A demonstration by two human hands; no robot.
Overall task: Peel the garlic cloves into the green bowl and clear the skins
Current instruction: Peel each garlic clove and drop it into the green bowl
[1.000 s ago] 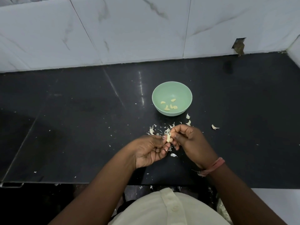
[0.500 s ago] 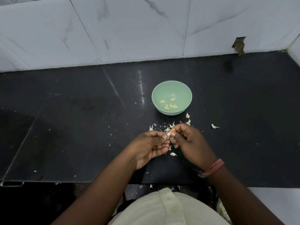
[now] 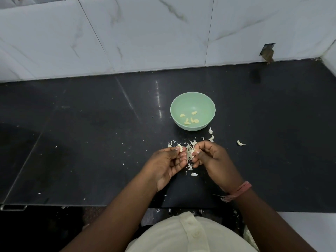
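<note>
Behind everything stands a white marble wall (image 3: 145,33) with thin grey lines in it. Low on its right side there is a small dark hole (image 3: 267,52). Below the wall lies the big black surface (image 3: 72,133), shiny, with small white bits dotted over it.

Your cream shirt (image 3: 183,233) shows at the bottom, with buttons down the middle. Your two arms reach out from it over the surface.

The green bowl (image 3: 193,99) sits on the surface past your hands, a little to the right of the middle. Five peeled garlic cloves (image 3: 190,118) lie in the bottom of it, close together.

Your left hand (image 3: 166,165) is palm up, fingers curled in. Its grip is closed on a garlic clove (image 3: 180,147), pinched between thumb and fingertips. Your right hand (image 3: 215,160) is just beside it, so close the fingertips almost meet. Its grip is pinched on a bit of skin (image 3: 192,151), though the piece is small and hard to see well. A pink band (image 3: 240,190) goes round your right wrist.

The skins (image 3: 189,155) lie in a loose pile on the surface under and between your fingertips, and spread up toward the bowl. A few bigger skin pieces (image 3: 211,134) lie just by the bowl's near right side. One skin piece (image 3: 240,142) lies apart, off to the right. Another little one (image 3: 194,174) lies near your right palm.
</note>
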